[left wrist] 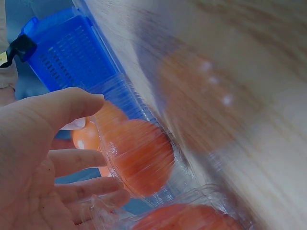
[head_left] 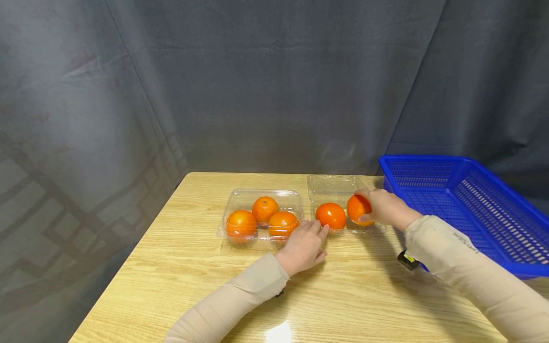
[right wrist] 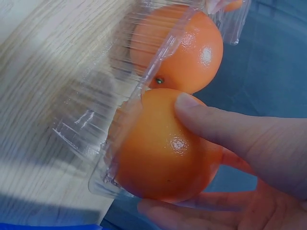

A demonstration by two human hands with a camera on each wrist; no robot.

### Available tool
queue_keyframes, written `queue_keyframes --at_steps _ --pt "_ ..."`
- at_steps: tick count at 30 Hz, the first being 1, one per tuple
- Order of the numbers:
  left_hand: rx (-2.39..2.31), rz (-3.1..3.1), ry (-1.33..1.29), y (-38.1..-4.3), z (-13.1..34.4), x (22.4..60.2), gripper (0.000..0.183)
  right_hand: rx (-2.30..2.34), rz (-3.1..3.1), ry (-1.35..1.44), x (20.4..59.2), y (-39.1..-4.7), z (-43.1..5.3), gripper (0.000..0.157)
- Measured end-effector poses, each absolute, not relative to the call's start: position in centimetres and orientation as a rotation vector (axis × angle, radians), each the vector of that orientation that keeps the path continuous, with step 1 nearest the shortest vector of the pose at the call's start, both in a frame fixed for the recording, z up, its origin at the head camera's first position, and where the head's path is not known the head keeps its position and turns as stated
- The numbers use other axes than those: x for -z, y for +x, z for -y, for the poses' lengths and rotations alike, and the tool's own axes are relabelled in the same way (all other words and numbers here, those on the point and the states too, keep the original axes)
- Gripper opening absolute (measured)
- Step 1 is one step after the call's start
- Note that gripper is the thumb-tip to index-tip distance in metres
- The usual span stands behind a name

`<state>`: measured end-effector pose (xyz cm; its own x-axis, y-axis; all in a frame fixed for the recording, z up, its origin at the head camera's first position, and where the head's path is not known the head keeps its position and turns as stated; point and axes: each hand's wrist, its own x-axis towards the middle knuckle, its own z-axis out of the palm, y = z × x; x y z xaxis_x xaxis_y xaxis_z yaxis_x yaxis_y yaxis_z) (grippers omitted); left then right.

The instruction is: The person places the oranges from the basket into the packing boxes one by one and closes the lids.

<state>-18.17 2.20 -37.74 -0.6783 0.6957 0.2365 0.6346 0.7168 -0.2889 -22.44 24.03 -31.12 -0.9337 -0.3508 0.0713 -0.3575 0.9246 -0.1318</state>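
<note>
My right hand [head_left: 383, 207] grips an orange [right wrist: 165, 148] at the right end of a clear plastic clamshell box [head_left: 315, 197]. In the right wrist view the thumb lies on top of the fruit and the fingers curl round its far side, at the box's rim. A second orange [head_left: 330, 216] sits to the left inside the same box. My left hand [head_left: 303, 247] has loosely bent fingers at the front rim of this box, holding no fruit. Beside it on the left, another clear box [head_left: 257, 193] contains three oranges [head_left: 265, 208].
A blue plastic basket [head_left: 446, 190] stands at the right on the wooden table [head_left: 171, 267]. The right box's raised lid [head_left: 332, 183] leans at the back. A dark grey curtain [head_left: 274, 95] hangs behind the table. A black wrist device [head_left: 407, 260] sits under the right sleeve.
</note>
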Motion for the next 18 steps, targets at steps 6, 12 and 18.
queue_keyframes --at_steps 6,12,18 --pt "-0.268 2.609 -1.035 -18.20 -2.27 37.68 0.061 -0.213 3.063 0.532 31.44 -22.56 -23.89 0.065" --pt "-0.275 2.586 -1.029 -18.18 -2.27 37.72 0.060 -0.188 3.093 0.516 31.95 -22.74 -23.77 0.065" --pt "-0.280 2.587 -1.024 -18.15 -2.27 37.72 0.060 -0.172 3.079 0.530 32.16 -22.64 -23.70 0.064"
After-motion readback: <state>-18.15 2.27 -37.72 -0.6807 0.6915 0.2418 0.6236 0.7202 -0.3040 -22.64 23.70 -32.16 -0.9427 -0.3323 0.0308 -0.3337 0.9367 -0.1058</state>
